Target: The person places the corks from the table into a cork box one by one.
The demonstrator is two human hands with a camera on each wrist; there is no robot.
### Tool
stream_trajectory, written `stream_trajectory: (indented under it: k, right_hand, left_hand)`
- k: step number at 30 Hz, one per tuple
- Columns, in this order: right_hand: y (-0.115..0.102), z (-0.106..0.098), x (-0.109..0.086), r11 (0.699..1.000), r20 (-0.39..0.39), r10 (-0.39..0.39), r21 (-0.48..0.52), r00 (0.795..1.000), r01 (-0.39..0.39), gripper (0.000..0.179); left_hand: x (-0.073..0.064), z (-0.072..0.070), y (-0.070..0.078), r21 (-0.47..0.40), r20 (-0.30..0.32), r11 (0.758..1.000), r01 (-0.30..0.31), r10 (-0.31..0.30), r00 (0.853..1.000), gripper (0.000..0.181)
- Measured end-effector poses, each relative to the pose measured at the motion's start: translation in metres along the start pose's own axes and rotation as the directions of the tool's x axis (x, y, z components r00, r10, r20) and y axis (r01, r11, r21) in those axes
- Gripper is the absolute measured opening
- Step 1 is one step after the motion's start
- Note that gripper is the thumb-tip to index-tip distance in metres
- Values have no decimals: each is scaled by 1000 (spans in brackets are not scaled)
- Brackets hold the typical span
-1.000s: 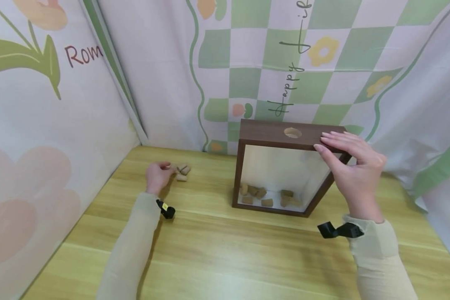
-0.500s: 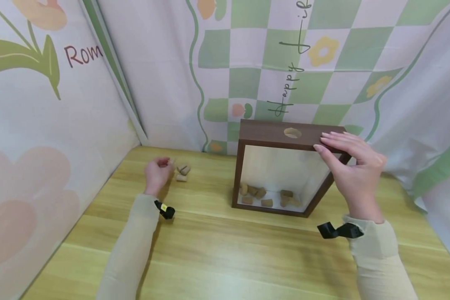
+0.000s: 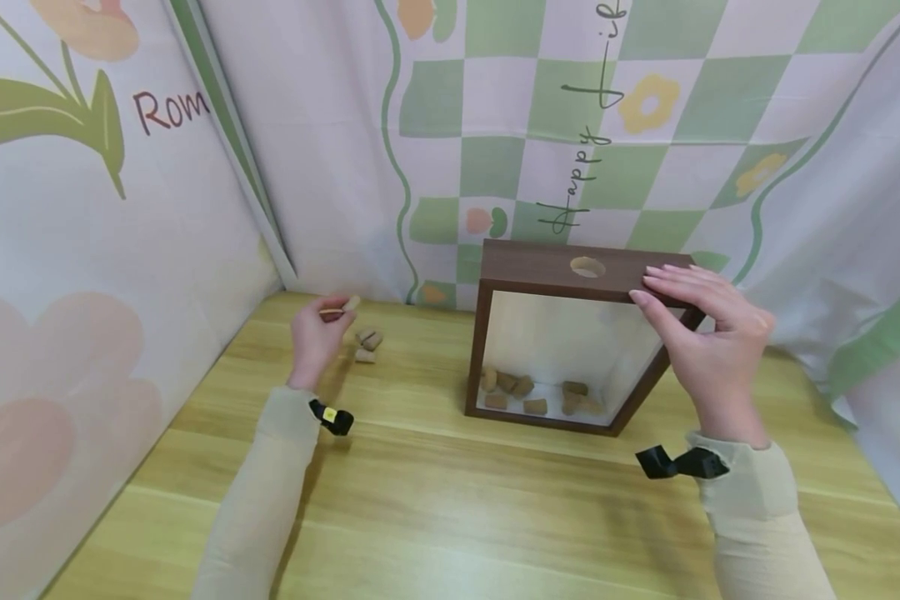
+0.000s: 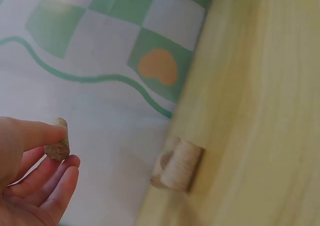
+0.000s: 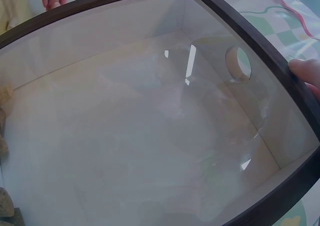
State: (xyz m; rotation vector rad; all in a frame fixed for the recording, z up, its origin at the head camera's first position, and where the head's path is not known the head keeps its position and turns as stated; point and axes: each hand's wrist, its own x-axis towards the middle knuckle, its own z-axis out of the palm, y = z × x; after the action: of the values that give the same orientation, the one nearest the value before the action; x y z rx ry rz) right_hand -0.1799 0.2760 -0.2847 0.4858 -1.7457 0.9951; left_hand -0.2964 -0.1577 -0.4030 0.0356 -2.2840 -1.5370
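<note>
Between thumb and fingers, my left hand [image 3: 318, 340] pinches a cork [image 4: 58, 148], lifted over the back left of the table. Just right of it, several loose corks [image 3: 372, 339] lie together on the wood. A dark brown box [image 3: 477, 350] with a clear front stands upright at centre right, a round hole [image 3: 588, 267] in its top. My right hand [image 3: 712, 333] rests on the box's top right corner, fingers along the top and thumb at the front edge. Several corks [image 3: 535, 407] lie on the bottom inside the box.
The wooden table [image 3: 450, 517] extends in front of the box. Behind it hangs a green-and-white checked curtain [image 3: 547, 167], and a flowered curtain [image 3: 60, 333] borders the left side. Light glints off the box's clear front in the right wrist view.
My left hand has drawn back from the loose corks and risen toward the curtain, the pinched cork now showing at its fingertips. My right hand and the box have stayed still.
</note>
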Motion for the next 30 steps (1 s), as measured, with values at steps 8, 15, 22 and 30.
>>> stream_trajectory:
  k: [8,15,22,30]
  right_hand:
    - [1,0,0,1000,3,5,-5,1000,-5,19]
    - [-6,1,1,1000,0,6,4,1000,-6,18]
    - [-14,1,2,1000,4,2,11,1000,-2,18]
    - [-2,0,0,1000,6,8,7,1000,-8,18]
  left_hand:
    - [-3,3,26,-20,-5,996,-88,88,996,24]
    - [-9,6,51,-65,-1,983,-172,173,985,29]
    - [-17,8,72,-106,2,972,-209,210,978,25]
    - [-23,11,90,-147,-23,939,-310,311,950,24]
